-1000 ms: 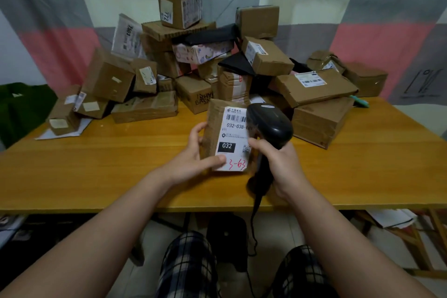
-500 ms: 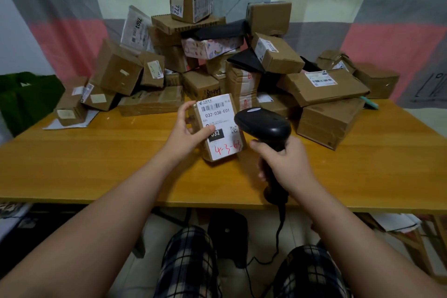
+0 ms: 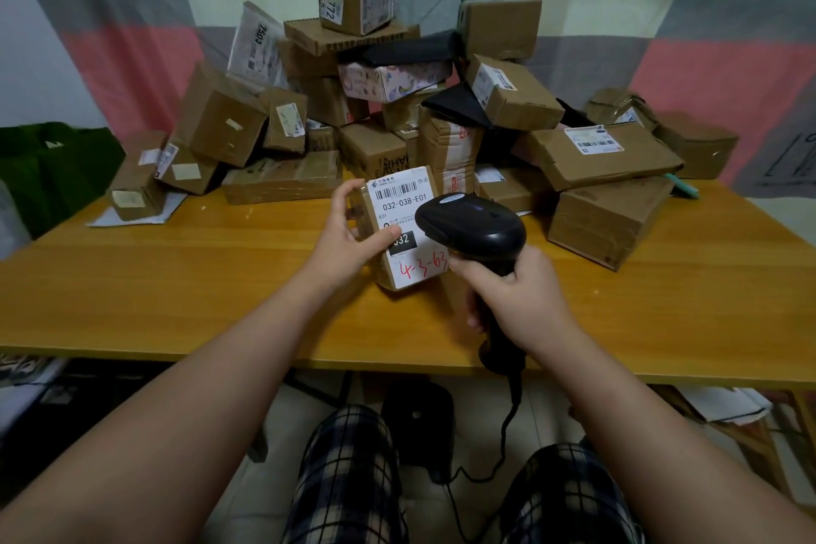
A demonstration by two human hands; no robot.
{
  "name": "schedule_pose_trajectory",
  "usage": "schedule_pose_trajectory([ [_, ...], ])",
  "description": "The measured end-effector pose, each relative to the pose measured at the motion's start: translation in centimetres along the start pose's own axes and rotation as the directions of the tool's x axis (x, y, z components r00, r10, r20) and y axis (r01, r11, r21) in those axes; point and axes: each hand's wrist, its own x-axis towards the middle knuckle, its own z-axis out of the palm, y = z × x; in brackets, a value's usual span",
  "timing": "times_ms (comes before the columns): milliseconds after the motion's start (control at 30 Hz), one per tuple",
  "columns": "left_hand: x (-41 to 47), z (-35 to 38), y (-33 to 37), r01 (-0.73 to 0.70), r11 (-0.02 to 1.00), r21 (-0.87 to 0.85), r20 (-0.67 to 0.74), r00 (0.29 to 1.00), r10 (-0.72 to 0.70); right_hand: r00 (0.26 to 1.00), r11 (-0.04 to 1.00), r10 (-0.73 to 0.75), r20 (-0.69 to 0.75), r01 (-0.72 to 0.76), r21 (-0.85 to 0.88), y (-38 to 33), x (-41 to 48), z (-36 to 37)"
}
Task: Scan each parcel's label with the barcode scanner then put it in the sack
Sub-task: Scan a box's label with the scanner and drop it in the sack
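Observation:
My left hand [image 3: 349,234] grips a small brown parcel [image 3: 399,208] above the wooden table [image 3: 176,278], tilted so its white label with a barcode and red writing faces me. My right hand [image 3: 512,300] holds the handle of a black barcode scanner [image 3: 472,225]. The scanner's head sits just right of the label and covers its right edge. A green sack [image 3: 53,168] lies at the far left, beyond the table's edge.
A tall pile of cardboard parcels [image 3: 388,102] fills the back of the table, with flat boxes [image 3: 609,216] stacked at the right. The scanner's cable [image 3: 508,433] hangs down between my knees. Papers lie on the floor at both sides.
My left hand has lifted the parcel away from me and tilted its label up. The scanner has moved with my right hand, head now close against the label's right side.

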Motion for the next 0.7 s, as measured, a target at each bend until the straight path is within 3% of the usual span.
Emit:
schedule_pose_trajectory([
  [233, -0.8, -0.3, -0.1, -0.067, 0.998, 0.010, -0.029, 0.997, 0.067, 1.000, 1.000, -0.022, -0.003, 0.022, 0.006, -0.1, 0.0, 0.4],
  [367, -3.7, -2.3, 0.2, -0.166, 0.984, 0.070, -0.168, 0.970, 0.175, 0.995, 0.998, -0.056, 0.084, 0.053, 0.034, -0.7, 0.1, 2.4],
  [533, -11.3, -6.9, 0.3, -0.219, 0.975, 0.040, -0.484, 0.849, 0.211, 0.938, 0.987, -0.148, 0.312, 0.120, 0.108, -1.4, 0.0, 9.2],
  [700, -20.2, -13.5, -1.9, -0.137, 0.978, 0.155, -0.698, 0.685, 0.206, 0.802, 0.978, -0.206, 0.561, 0.158, 0.134, -1.6, -1.6, 18.0],
])
